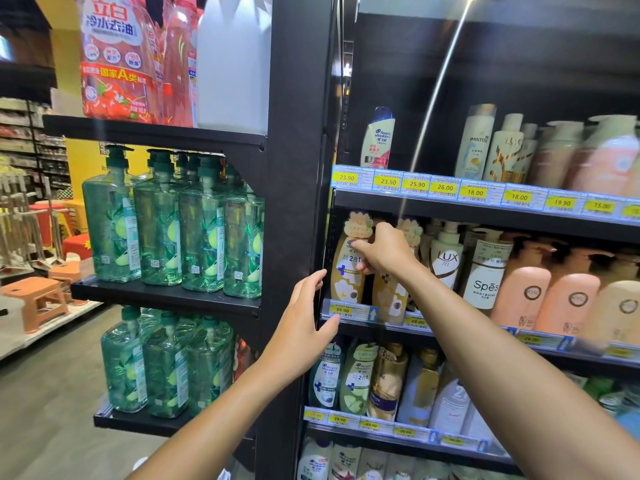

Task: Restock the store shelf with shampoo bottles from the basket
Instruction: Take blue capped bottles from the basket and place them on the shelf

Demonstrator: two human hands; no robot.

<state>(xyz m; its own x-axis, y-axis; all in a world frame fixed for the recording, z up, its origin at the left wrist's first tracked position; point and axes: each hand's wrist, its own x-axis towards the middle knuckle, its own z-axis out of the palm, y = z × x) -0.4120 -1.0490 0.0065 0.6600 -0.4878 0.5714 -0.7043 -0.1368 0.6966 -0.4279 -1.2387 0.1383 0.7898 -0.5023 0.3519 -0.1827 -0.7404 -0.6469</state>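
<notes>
The right hand (384, 252) reached into the middle shelf (377, 331), its fingers and thumb curled round the upper part of a gold Head & Shoulders bottle (347, 271) that stood upright at the shelf's left end, just beside a second gold bottle (391, 299). The left hand (304, 317) hovered by the black upright (294, 202), fingers loosely spread and holding nothing, the thumb tip near the 39.90 price tag (349, 310). A white LUX pump bottle (446, 261) stood further right.

Bare forearms (221, 403), bare left grip (304, 317), right grip (384, 254)
</notes>
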